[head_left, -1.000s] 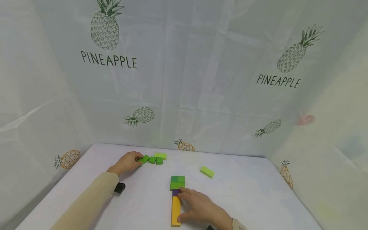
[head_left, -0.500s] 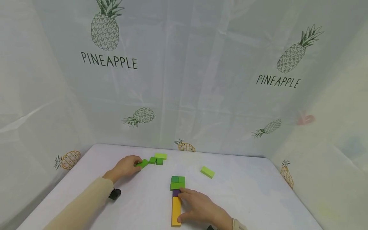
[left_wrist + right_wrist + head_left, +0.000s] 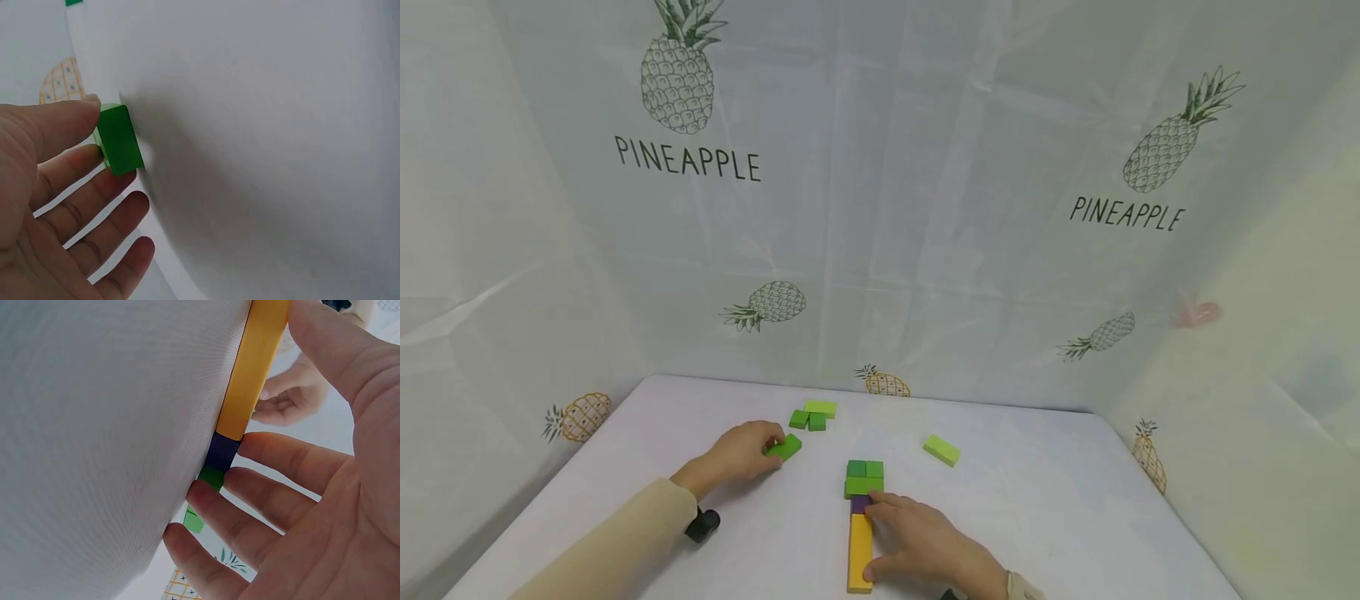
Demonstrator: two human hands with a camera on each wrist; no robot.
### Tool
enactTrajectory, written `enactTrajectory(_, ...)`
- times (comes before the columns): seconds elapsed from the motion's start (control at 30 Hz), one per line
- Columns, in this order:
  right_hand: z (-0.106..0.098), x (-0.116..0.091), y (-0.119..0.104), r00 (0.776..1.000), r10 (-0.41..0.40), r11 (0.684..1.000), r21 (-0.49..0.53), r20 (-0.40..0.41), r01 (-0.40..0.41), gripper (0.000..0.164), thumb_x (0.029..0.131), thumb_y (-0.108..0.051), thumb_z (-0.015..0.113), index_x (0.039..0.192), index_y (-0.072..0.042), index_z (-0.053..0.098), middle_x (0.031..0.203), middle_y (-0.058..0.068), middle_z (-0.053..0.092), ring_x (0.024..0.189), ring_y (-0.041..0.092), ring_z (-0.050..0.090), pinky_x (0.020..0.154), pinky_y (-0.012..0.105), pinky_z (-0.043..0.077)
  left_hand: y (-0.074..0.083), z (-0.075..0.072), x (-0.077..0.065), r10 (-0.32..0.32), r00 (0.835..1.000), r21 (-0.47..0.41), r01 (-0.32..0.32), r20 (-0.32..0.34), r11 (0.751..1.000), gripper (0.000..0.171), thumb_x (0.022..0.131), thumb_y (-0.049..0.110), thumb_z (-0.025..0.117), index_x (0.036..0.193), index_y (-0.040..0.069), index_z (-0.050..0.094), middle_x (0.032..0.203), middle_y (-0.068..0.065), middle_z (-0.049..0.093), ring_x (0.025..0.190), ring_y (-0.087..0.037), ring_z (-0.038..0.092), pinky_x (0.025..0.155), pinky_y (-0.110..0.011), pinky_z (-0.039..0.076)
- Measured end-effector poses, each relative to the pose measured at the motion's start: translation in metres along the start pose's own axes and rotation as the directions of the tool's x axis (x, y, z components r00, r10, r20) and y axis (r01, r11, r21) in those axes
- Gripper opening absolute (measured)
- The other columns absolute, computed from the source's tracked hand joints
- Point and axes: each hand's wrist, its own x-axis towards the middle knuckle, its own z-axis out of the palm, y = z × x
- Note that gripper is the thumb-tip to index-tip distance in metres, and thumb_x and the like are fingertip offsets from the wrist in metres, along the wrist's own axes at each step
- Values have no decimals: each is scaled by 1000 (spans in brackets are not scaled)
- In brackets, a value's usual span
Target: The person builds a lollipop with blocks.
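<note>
My left hand pinches a green rectangular block between thumb and fingers, just over the table at the left. In the left wrist view the block's green end face points toward the camera. My right hand rests along the right side of a row of blocks, its fingers fairly straight. Thumb tip touches the long yellow block; fingertips are at the small purple block and the green rectangular block beyond it. Two small green cubes, one darker and one lighter, top the row.
Two green cubes and a light-green block lie close together at the back left of the white table. Another light-green block lies apart, right of the row. A pineapple-print curtain hangs behind.
My left hand has drawn the green block away from the back-left cubes, first slightly leftward, then nearer and to the right. The right hand and the row stay in place.
</note>
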Motion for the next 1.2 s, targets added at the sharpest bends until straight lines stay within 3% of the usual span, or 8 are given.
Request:
enactTrajectory(0.57, -1, 0, -1, 1000, 19, 1000, 21, 1, -19, 75, 67, -70, 67, 130, -31, 57, 143, -4, 47, 127, 21, 47, 101, 45, 42, 40, 20, 7, 92, 996, -37, -91, 18, 995, 29, 79, 23, 78, 103, 10, 66, 88, 0, 60, 76, -13, 50, 71, -37, 47)
enactTrajectory(0.73, -1, 0, 0, 1000, 24, 999, 22, 1, -24, 75, 67, -71, 67, 130, -31, 57, 143, -5, 47, 127, 21, 47, 101, 46, 42, 42, 18, 11, 154, 985, -84, -148, 77, 985, 49, 76, 29, 81, 117, 12, 62, 109, -4, 59, 92, -19, 54, 84, -42, 48)
enactTrajectory(0.87, -2, -1, 0, 1000, 16, 1000, 13, -3, -16, 76, 67, -71, 66, 131, -30, 56, 143, -4, 46, 127, 22, 47, 101, 46, 41, 42, 14, 15, 211, 967, -101, -198, 143, 975, 59, 74, 26, 82, 126, 13, 58, 128, -4, 53, 112, -23, 51, 99, -46, 41)
enactTrajectory(1.03, -2, -2, 0, 1000, 2, 1000, 4, -6, -2, 77, 68, -72, 65, 131, -30, 56, 143, -3, 46, 128, 22, 47, 101, 46, 42, 43, 12, 19, 188, 960, -96, -172, 207, 980, 56, 74, 15, 81, 125, 17, 60, 133, -1, 53, 121, -24, 47, 105, -47, 36)
enactTrajectory(1.2, -1, -1, 0, 1000, 0, 1000, -1, -6, 0, 77, 68, -73, 64, 132, -30, 55, 144, -4, 45, 128, 22, 46, 101, 46, 42, 40, 13, 22, 184, 959, -95, -167, 217, 981, 50, 74, 8, 80, 119, 19, 63, 131, -1, 56, 119, -24, 50, 103, -46, 39)
